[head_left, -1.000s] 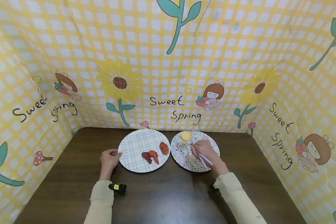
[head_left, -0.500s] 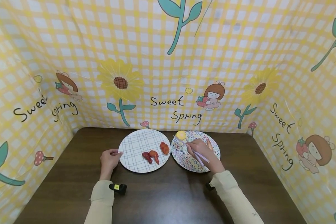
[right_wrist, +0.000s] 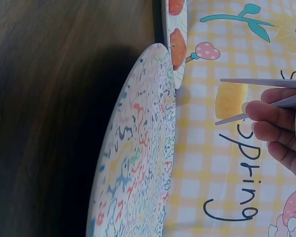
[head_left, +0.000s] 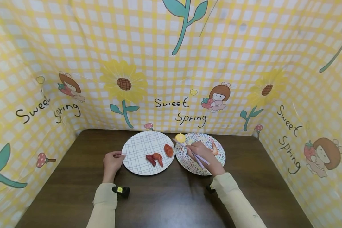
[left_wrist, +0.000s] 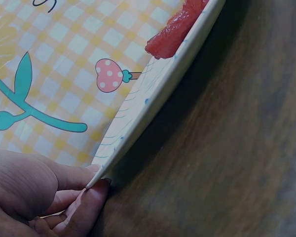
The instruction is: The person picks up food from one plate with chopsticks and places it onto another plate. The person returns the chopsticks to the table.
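Observation:
My left hand point(head_left: 112, 163) pinches the left rim of a white plate with blue grid lines point(head_left: 139, 158); the left wrist view shows thumb and fingers on that rim. In my right hand point(head_left: 204, 155) is a pair of pale purple chopsticks point(right_wrist: 266, 82). Between their tips they hold a yellow piece of corn point(right_wrist: 230, 100), raised clear of the plates in the right wrist view. From the head it overlaps the far left rim of a plate with multicoloured squiggles point(head_left: 185, 161). The grid plate bears a dark red piece point(head_left: 151, 160), an orange-red wing-like piece point(head_left: 158, 158) and an orange chunk point(head_left: 168, 150).
A shrimp-like piece point(head_left: 214, 148) lies on the squiggle plate, beside my right hand. Both plates stand side by side toward the back of a dark wooden table point(head_left: 159, 202). Checked yellow cloth point(head_left: 171, 79) walls the back and both sides.
My right hand has moved left with the chopsticks and the corn, from over the squiggle plate to its left rim. The shrimp-like piece has come into fuller view. My left hand stays at the rim.

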The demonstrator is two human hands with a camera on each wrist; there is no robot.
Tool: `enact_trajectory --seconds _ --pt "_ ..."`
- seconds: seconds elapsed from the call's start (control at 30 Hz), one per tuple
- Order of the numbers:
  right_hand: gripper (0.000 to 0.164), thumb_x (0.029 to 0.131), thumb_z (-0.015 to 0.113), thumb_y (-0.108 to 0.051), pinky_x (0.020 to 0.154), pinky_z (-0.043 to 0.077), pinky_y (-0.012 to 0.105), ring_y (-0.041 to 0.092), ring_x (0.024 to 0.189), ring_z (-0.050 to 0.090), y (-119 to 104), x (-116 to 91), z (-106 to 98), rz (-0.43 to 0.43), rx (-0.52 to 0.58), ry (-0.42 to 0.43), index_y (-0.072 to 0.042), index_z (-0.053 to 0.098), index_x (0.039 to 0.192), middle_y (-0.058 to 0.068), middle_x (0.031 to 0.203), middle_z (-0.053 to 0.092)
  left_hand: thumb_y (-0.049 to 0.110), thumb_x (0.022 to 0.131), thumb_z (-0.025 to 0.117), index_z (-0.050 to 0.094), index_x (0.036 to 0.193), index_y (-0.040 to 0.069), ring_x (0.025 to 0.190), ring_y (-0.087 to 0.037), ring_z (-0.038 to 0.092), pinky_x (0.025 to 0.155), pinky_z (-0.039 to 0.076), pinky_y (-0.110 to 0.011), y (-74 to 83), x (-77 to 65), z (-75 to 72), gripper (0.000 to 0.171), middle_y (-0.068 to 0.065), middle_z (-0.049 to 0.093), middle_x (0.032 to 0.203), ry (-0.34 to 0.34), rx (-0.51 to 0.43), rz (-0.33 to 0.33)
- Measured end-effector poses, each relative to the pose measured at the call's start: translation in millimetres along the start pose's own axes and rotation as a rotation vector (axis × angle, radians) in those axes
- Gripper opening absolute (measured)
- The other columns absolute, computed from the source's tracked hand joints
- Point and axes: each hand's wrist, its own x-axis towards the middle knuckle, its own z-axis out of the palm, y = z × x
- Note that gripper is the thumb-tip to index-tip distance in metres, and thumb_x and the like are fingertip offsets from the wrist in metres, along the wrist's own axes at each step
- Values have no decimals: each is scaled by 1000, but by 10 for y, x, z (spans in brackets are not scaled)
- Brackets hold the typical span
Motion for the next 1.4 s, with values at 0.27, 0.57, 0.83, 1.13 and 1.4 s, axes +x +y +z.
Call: enact_trajectory --seconds 0.27,0.57,0.83,1.13,1.4 --pt "22 95 57 -2 68 48 35 17 61 52 -29 70 84 -68 68 28 -9 58 74 -3 61 51 17 93 72 71 116 -7 96 -33 67 69 46 -26 -21 -7 4 33 -24 72 106 -8 1 1" --pt "18 95 58 -1 70 47 35 17 64 53 -62 140 210 -121 102 47 -8 63 79 -1 65 56 16 92 73 70 116 -7 95 -33 67 70 47 -27 9 -29 -16 34 -24 72 105 -5 1 5" --pt "18 95 58 -2 70 49 35 17 65 58 -105 185 299 -130 103 23 -6 65 79 1 68 62 15 93 72 70 117 -8 95 -34 67 67 47 -25 12 -31 -36 34 -26 71 106 -9 -8 -3" --pt "16 95 60 -1 69 49 35 17 66 58 -189 252 344 -135 146 25 -6 68 81 1 67 61 16 92 73 70 117 -8 95 -33 67 70 49 -29 -5 -5 -6 34 -24 72 105 -6 -11 0" --pt "16 96 63 -2 69 52 34 17 67 60 -281 347 384 -108 170 2 -5 73 83 2 70 64 16 92 73 71 116 -7 96 -34 66 72 49 -31 -26 2 -1 33 -24 72 104 7 -10 5"
